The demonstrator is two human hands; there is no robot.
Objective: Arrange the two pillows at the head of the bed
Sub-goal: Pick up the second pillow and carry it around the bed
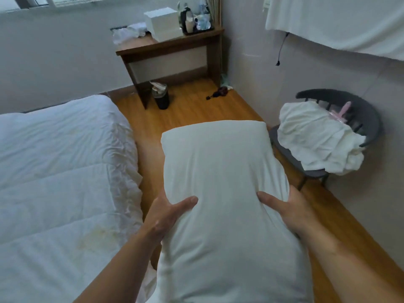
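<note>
A wooden floor [196, 110] runs between pale walls [65, 62]. Against the far wall, under a window [32, 1], stands a dark wooden table [170, 45] carrying a white box [162, 24], crumpled tissue [129, 32] and a tray of small bottles [196, 20]. A black waste bin [161, 97] sits beside its left leg. By the right wall, a dark grey chair [358, 112] holds a heap of white cloth [317, 138]. White fabric [338, 22] hangs at upper right, a black cord [282, 49] dangling below it. The light is dim and cool.

White pillow [220, 182], white bed [61, 171], dark grey chair [363, 110]
</note>
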